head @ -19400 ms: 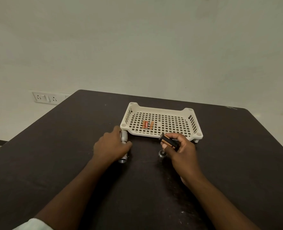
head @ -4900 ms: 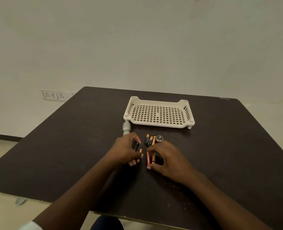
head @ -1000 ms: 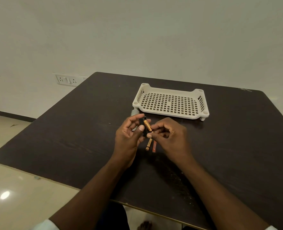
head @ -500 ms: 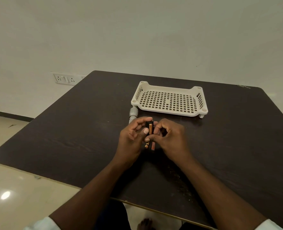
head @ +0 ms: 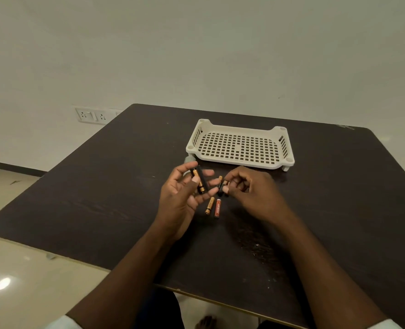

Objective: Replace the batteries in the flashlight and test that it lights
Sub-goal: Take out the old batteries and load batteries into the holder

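Note:
My left hand [head: 181, 195] holds a black battery holder [head: 200, 179] with a gold-and-black battery seated in it, thumb pressed on its side. My right hand [head: 251, 189] pinches a second gold-and-black battery [head: 220, 184] just right of the holder, with a small gap between them. Two loose batteries lie on the table below the hands: a gold one [head: 209, 205] and a red one [head: 217, 208]. The grey flashlight body [head: 189, 160] lies behind my left fingers, mostly hidden. The flashlight's end cap is not visible.
A cream perforated plastic tray [head: 240, 146] stands behind the hands with nothing in it. The dark wooden table [head: 101, 186] ends close to my body at the front edge. A wall socket panel [head: 91, 115] is at the far left.
My hands have drawn apart. The left one keeps the holder with a battery in it, and the right one now holds a separate battery beside it.

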